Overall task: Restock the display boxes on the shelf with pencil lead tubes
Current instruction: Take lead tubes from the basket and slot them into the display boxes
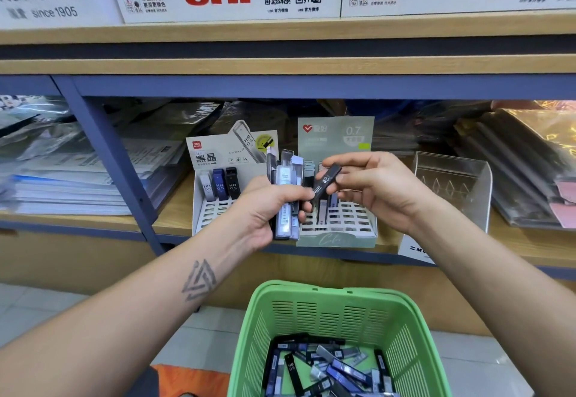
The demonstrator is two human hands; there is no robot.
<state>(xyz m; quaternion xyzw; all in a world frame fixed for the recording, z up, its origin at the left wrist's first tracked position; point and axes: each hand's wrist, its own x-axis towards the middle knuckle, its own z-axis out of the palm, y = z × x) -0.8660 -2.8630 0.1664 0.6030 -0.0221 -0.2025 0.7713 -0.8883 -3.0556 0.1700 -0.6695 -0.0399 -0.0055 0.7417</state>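
My right hand (371, 187) pinches one black tube (325, 182) between thumb and fingertips, just above the green display box (338, 237). My left hand (268, 209) is curled round a bundle of tubes (288, 197), held upright in front of both boxes. I judge the restock barely begun: the white display box (202, 209) on the left shows three tubes in its far row, most slots bare, and the near green basket (336, 312) holds plenty more.

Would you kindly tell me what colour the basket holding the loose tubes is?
Green basket, clearest in the head view.
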